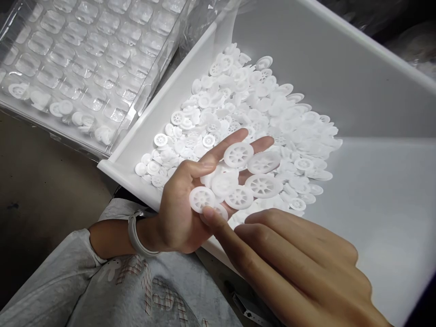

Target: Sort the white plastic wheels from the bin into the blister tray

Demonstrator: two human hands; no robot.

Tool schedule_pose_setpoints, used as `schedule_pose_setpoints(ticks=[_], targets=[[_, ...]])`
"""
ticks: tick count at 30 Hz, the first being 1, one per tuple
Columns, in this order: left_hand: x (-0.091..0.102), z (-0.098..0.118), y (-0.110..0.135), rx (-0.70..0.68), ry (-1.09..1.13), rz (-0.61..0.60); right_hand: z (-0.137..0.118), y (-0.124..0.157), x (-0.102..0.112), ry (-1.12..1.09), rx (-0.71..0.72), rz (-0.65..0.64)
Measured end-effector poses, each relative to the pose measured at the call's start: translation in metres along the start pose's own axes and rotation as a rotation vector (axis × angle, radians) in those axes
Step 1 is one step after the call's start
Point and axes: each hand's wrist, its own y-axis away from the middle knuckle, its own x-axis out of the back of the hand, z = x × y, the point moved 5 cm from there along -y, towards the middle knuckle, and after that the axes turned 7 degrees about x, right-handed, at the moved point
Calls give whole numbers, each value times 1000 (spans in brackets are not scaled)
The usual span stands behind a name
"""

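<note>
My left hand (182,213) lies palm up with fingers stretched out over the white bin (374,91). Several white spoked plastic wheels (238,155) rest on its palm and fingers. My right hand (299,259) reaches in from the lower right, its index fingertip touching a wheel (202,199) at the near edge of the left palm; the other fingers are curled loosely. A large pile of the same white wheels (259,104) fills the bin beneath both hands.
A clear plastic blister tray (85,54) with rows of pockets sits at the upper left, a few wheels in its near pockets. A dark table surface (37,181) lies to the left. A watch band (134,234) circles my left wrist.
</note>
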Motion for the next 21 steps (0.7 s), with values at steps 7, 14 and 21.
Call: schedule_pose_setpoints(ticks=[7, 14, 21], targets=[[4, 0, -6, 27, 41, 43, -1, -3, 0, 14, 166, 201], [0, 2, -3, 39, 70, 64, 0, 0, 4, -12, 129, 144], [2, 3, 1, -20, 39, 27, -5, -2, 2, 24, 172, 193]])
